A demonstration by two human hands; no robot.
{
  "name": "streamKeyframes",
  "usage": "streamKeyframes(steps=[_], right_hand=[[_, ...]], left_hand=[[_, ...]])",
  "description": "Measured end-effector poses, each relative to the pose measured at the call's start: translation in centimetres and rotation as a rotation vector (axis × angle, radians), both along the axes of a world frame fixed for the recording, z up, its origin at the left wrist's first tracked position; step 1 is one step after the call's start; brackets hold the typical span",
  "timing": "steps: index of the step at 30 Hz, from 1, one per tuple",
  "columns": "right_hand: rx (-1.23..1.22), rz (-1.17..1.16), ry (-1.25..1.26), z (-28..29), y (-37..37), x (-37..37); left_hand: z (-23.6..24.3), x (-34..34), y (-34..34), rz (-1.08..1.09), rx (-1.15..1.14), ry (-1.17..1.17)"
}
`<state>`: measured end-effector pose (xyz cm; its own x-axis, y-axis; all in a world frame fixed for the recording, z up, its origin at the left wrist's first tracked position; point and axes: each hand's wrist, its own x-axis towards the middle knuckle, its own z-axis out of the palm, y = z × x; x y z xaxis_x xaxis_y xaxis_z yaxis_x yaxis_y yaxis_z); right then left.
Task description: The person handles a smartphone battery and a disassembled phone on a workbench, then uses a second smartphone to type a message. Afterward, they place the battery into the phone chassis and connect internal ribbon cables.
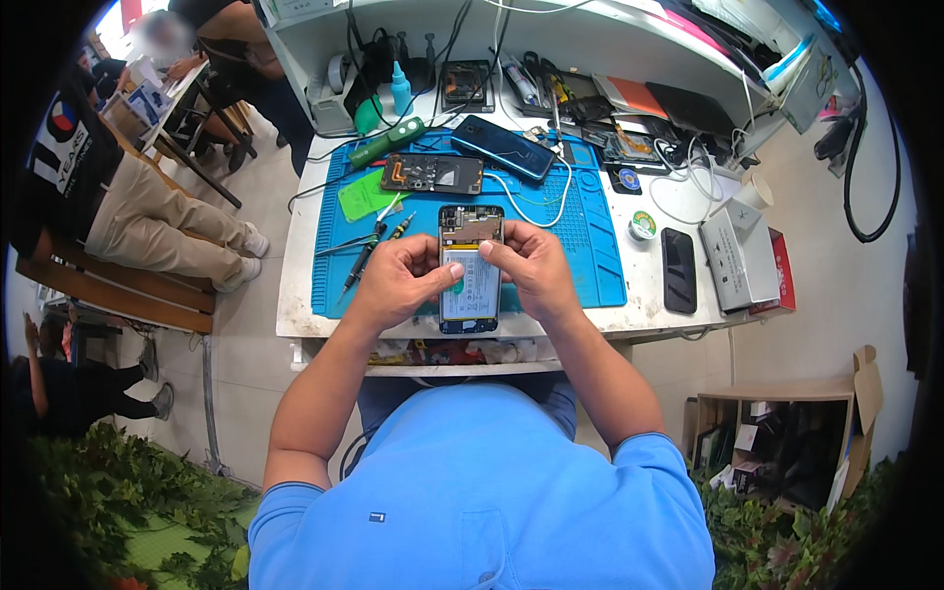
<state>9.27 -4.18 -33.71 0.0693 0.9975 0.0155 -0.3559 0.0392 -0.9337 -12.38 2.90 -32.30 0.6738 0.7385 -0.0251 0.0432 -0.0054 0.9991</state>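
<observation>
An opened smartphone (470,280) is held upright between my hands over the mat's front edge, its battery and circuit board showing. My left hand (405,280) grips its left side, the thumb lying on the battery. On the right edge my right hand (531,267) closes round the phone, its thumb near the top of the battery. Behind it lie a second phone part with exposed innards (433,175) and a dark blue phone (503,147). Left of my hands rest a screwdriver (362,265) and tweezers (359,243).
A blue repair mat (590,265) covers the white bench. A green tool (388,143), a blue bottle (400,90) and white cables (562,192) lie toward the back. To the right are a small round tub (642,226), a black phone (678,270) and a white box (733,264). Other people are at left.
</observation>
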Motion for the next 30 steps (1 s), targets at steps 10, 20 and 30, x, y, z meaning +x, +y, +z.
streamKeyframes(steps=[10,20,30], right_hand=[[0.033,-0.076,-0.038,-0.6,0.3,-0.6],[0.014,-0.049,-0.044,-0.4,0.0,-0.2],[0.121,0.081,-0.075,1.1,-0.8,-1.5]], left_hand=[[-0.8,0.5,-0.1,0.026,0.016,-0.044],[-1.0,0.5,0.2,-0.003,0.014,-0.083],[0.0,1.7,1.0,0.143,0.151,-0.203]])
